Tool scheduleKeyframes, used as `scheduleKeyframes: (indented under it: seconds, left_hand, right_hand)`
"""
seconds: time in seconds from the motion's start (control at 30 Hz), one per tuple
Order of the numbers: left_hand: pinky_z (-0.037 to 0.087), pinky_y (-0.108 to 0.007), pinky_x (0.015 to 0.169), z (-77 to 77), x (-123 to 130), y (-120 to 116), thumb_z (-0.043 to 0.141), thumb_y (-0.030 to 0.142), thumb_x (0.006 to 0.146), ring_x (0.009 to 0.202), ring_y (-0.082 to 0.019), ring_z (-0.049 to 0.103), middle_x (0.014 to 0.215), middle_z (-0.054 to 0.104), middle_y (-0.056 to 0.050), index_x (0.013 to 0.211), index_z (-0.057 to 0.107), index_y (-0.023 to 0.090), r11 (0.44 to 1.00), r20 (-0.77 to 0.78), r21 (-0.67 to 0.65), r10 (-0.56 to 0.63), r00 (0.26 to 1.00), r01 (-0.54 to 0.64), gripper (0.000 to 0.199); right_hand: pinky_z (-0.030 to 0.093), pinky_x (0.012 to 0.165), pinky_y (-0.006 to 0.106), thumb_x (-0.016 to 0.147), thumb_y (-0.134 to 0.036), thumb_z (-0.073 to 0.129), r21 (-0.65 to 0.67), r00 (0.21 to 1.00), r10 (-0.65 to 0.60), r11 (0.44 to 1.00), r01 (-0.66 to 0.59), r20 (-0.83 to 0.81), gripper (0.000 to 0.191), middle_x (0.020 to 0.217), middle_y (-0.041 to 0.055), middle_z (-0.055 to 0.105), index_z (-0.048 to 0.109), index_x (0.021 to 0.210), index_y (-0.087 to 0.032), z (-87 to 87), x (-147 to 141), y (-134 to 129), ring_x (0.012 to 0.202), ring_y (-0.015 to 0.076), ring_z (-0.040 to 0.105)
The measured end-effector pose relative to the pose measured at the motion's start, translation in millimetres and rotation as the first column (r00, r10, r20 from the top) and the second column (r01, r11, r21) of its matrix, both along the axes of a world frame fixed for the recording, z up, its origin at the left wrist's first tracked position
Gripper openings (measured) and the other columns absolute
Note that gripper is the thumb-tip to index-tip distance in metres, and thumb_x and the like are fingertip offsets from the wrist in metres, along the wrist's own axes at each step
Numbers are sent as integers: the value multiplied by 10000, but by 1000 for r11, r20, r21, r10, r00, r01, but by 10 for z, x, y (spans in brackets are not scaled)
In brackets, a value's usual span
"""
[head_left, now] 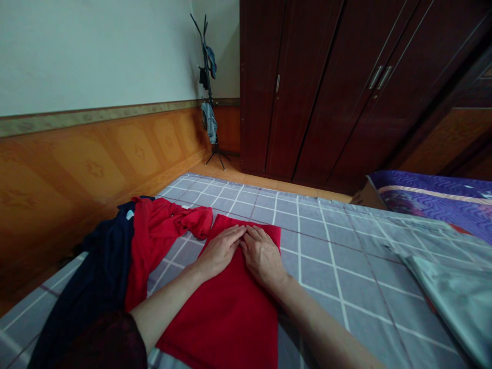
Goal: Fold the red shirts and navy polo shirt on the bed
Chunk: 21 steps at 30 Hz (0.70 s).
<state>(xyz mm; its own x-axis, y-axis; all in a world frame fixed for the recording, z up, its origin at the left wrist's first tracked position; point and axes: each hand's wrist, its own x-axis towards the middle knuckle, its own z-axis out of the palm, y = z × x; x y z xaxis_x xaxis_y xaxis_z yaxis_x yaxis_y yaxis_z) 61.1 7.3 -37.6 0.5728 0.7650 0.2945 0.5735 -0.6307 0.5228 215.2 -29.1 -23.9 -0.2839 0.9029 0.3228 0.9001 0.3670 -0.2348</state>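
We find left hand (222, 251) and right hand (264, 254) flat on red cloth (230, 312), no grip seen | clothes (148, 238) left of both | we judge: smoothing; next calls for even outward pressure

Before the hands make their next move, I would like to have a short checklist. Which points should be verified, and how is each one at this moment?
1. Left hand resting on the folded red cloth: ok.
2. Right hand on the same cloth, beside the other: ok.
3. Cloth's upper surface lying mostly flat: ok, with slight creases.
4. Cloth's hidden lower layers lying smooth: cannot tell.
5. Other red garment, to the left, neatly folded: not ok, crumpled.
6. Dark blue garment neatly folded: not ok, loosely heaped.
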Motion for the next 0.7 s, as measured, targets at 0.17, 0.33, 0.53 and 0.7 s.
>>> scheduleKeyframes:
  seconds: [0.17,0.33,0.53,0.7]
  left_hand:
    - [284,-395,1132,-5,-1,-21,282,189,948,1357,-166,309,1459,369,-102,1408,347,127,999,-153,34,1,988,4,469]
    - [207,-426,1150,20,-9,-30,283,246,958,1393,-182,218,1496,294,-93,1426,313,130,998,-286,-9,57,957,-62,483]
    - [181,-448,1149,56,-15,-40,292,279,960,1403,-190,180,1513,251,-60,1443,279,175,996,-351,-6,86,932,-94,494]
    - [193,-461,1142,18,-35,-32,313,323,964,1407,-221,163,1517,243,-43,1446,281,194,993,-406,36,114,907,-108,499]
  right_hand:
    - [281,1089,416,929,-206,375,18,996,1,1000,-3,92,476,1412,170,415,410,1373,-35,-61,0,-17,1323,294,332]
    - [209,1115,455,951,-320,349,-30,993,-42,999,45,106,521,1461,180,316,379,1395,-49,-60,22,-31,1367,309,243]
    - [192,1115,460,949,-346,352,-28,991,-56,998,60,123,529,1459,186,312,391,1393,-62,-45,51,-34,1366,318,240]
    - [197,1113,454,941,-318,366,-20,991,-55,998,57,122,497,1469,155,312,406,1394,-119,-39,66,-52,1365,306,251]
